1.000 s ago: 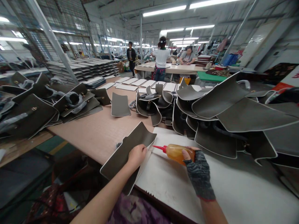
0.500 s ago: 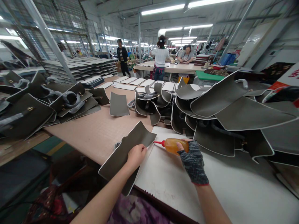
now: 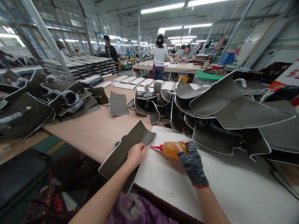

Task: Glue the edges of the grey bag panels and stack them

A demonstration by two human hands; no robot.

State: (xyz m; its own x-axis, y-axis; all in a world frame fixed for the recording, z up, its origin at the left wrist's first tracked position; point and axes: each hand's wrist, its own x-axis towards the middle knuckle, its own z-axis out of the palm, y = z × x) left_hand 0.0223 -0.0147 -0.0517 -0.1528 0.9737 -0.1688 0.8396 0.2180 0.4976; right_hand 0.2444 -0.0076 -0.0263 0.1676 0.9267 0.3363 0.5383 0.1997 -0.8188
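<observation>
My left hand (image 3: 136, 154) is closed on the right edge of a grey-brown bag panel (image 3: 127, 144) with white edging, which it holds tilted over the table's front edge. In a dark knitted fingerless glove, my right hand (image 3: 191, 160) grips a squeeze bottle (image 3: 171, 150) of amber liquid, lying nearly level. Its thin red nozzle (image 3: 156, 147) points left, with the tip at the panel's white edge, close to my left fingertips. Under the bottle lies a white board (image 3: 161, 177). The underside of the panel is hidden.
Grey-brown bag pieces (image 3: 210, 105) are heaped on the right, and more bag pieces with wrapped handles (image 3: 30, 109) on the left. A single panel (image 3: 118, 103) lies mid-table. White-edged flat pieces (image 3: 137, 81) line the back. Beyond, a person in white (image 3: 159, 56) stands at another table.
The bottle and my right hand have shifted slightly left and down, moving the nozzle tip along the panel's edge towards my left fingers. A person in the background has moved left.
</observation>
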